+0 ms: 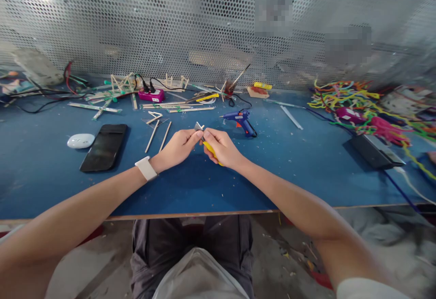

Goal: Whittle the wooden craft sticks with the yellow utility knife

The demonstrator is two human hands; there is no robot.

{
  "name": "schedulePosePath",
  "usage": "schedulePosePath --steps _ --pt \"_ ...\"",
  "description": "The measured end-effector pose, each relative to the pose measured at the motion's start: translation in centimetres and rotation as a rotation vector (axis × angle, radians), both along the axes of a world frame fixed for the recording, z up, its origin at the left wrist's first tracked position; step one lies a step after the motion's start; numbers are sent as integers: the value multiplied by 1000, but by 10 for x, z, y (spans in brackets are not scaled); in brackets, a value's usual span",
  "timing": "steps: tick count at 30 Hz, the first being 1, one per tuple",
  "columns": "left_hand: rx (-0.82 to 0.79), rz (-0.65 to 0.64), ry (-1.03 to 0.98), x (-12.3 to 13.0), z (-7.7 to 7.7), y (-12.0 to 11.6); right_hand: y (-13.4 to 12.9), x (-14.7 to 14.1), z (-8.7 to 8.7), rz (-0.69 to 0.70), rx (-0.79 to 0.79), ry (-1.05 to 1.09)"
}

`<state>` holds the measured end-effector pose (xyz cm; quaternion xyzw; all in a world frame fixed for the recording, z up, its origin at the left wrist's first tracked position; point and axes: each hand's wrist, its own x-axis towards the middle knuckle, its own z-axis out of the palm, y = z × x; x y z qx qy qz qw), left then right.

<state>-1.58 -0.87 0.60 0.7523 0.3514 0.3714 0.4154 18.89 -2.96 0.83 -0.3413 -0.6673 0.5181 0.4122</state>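
My right hand [220, 147] is wrapped round a yellow utility knife [211, 151], its blade pointing up and to the left. Close against it, my left hand [181, 147] is closed in a pinch by the blade; what its fingers hold is too small and covered to make out. A pale tip shows between the two hands. Two thin wooden sticks [152, 136] lie on the blue table just left of my left hand, with a small joined stick piece [154, 117] behind them. To the right of my hands rests a blue glue gun [241, 121].
On the left are a black phone [104, 148] and a white mouse [81, 141]. A purple power strip [151, 95], sticks and cables line the perforated metal panel [153, 31]. Coloured pipe cleaners [340, 97] and a dark box [374, 150] occupy the right.
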Motion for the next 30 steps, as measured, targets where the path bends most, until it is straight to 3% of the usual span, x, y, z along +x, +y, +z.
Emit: schedulePosePath --steps 16,30 --pt "153 72 43 2 11 -8 -10 -7 1 -58 84 44" --pt "176 140 54 2 9 -5 -10 -8 2 -76 116 49"
